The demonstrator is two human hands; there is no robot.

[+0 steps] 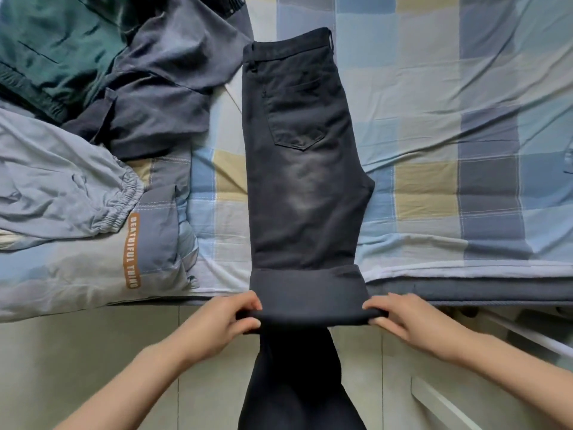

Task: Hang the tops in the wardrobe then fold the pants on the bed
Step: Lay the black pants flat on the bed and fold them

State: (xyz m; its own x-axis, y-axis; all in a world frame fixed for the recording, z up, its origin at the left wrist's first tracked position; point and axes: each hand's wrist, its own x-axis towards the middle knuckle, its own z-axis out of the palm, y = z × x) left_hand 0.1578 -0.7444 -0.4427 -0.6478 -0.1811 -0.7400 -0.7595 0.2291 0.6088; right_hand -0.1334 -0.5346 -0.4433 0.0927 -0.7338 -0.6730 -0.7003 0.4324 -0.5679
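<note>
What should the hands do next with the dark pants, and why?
Probably carry the fold up toward the waistband. The left hand and right hand each pinch a side of the dark pants, whose legs hang off the bed edge.

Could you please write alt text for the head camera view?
Both hands, left hand and right hand, pinch a fold in dark grey faded jeans lying lengthwise on a blue-and-beige checked bedsheet, legs hanging off the edge. More clothes lie piled at left.
</note>
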